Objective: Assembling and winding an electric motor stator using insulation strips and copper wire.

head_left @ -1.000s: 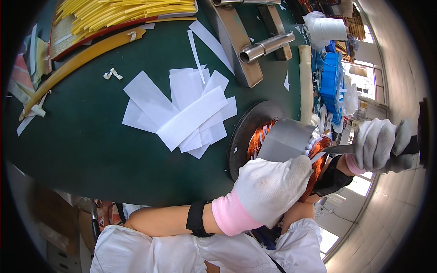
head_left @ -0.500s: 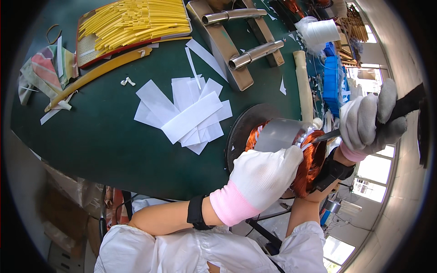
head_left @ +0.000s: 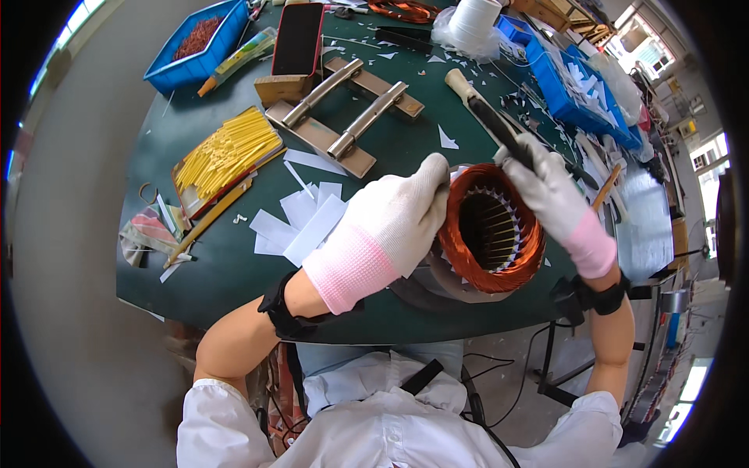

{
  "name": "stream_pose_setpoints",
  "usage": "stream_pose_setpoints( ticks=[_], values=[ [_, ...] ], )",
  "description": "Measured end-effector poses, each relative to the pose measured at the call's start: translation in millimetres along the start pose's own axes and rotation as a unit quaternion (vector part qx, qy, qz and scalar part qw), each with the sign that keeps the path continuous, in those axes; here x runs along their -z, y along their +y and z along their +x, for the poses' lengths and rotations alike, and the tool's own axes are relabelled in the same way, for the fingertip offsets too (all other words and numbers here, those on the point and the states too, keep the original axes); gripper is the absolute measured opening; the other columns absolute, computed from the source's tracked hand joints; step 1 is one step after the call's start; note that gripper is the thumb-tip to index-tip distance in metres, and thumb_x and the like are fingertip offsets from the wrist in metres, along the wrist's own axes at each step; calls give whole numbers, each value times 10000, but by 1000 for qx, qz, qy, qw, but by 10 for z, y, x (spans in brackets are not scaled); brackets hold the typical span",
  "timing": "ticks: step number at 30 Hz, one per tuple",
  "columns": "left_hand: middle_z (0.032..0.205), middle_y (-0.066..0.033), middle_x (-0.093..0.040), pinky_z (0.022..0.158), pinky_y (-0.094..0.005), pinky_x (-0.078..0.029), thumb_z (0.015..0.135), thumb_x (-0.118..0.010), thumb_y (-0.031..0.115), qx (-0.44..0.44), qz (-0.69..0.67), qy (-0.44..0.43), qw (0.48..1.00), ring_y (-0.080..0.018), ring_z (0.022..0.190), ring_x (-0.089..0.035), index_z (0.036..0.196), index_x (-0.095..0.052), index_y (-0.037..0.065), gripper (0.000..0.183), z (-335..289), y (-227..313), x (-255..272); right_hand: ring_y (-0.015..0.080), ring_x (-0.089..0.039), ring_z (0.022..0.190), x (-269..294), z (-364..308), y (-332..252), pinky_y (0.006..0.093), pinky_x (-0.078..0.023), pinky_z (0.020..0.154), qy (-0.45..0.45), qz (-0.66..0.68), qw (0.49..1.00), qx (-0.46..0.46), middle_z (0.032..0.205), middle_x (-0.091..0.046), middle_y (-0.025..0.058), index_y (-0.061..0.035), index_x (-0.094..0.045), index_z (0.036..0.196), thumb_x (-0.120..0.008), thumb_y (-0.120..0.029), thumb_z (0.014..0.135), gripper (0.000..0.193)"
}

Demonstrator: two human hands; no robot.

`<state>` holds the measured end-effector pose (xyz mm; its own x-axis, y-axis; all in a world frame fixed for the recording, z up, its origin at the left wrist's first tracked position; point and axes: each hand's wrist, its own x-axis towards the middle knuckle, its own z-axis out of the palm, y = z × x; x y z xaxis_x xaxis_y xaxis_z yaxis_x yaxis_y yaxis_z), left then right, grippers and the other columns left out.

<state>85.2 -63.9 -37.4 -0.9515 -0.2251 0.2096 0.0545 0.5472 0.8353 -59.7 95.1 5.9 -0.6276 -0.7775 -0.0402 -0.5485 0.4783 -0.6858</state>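
Note:
A motor stator with thick copper windings [head_left: 532,243] stands on the table before me, its slotted round opening facing up. Small white insulation ends ring that opening. At its upper left edge my left hand [head_left: 402,207], in a white glove with a pink cuff, is closed, the fingertips bunched against the winding; what they pinch is hidden. My right hand [head_left: 552,183], gloved alike, is wrapped around a tool with a black handle [head_left: 499,125] above the stator's right side. The handle slants up and left out of the grip. Its working end cannot be made out.
White paper sheets [head_left: 316,228] lie left of my left hand. Beyond are a tray of yellow strips [head_left: 230,152], a metal stand with two bars [head_left: 367,121], a phone [head_left: 298,39], a blue bin [head_left: 195,47], a white thread spool [head_left: 474,19] and blue trays [head_left: 569,93] with scraps.
The stator has gone from lying tilted to opening upward. The tool's blade has come away from the winding, and the right hand has turned, its handle now pointing up-left. The view has shifted.

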Motion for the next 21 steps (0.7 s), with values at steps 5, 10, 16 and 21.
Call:
stream_pose_setpoints(
  ticks=[5, 10, 16, 21],
  values=[
    [740, -253, -544, 642, -390, -461, 901, -427, 73, -76, 58, -27, 995, -409, 715, -551, 942, -493, -1, 108, 292, 38, 62, 102, -519, 877, -141, -7, 184, 254, -417, 829, 44, 264, 957, 109, 907, -562, 38, -32, -523, 1070, -441, -216, 954, 232],
    [790, -223, -537, 683, -370, -458, 909, -401, 64, -80, 163, -30, 983, -385, 735, -534, 930, -488, -5, 114, 239, 93, 51, 77, -536, 901, -250, 222, 420, 232, -419, 871, 15, 300, 930, 210, 943, -572, 28, -9, -484, 1163, -482, -232, 955, 305],
    [779, -130, -523, 666, -315, -462, 915, -388, 123, -42, 210, -111, 970, -210, 710, -543, 979, -488, 9, 165, 370, 264, 199, 97, -571, 930, -132, 150, 417, 272, -457, 895, -4, 213, 962, 170, 942, -617, 31, -36, -571, 1061, -537, -274, 928, 275],
    [722, -83, -531, 569, -259, -480, 922, -374, 123, -96, 278, -77, 953, -138, 592, -547, 1006, -506, 16, 190, 365, 202, 156, 23, -480, 666, -103, 126, 230, 189, -401, 629, -39, 292, 951, 94, 726, -536, -59, -43, -596, 867, -656, -140, 834, 119]
  ],
)
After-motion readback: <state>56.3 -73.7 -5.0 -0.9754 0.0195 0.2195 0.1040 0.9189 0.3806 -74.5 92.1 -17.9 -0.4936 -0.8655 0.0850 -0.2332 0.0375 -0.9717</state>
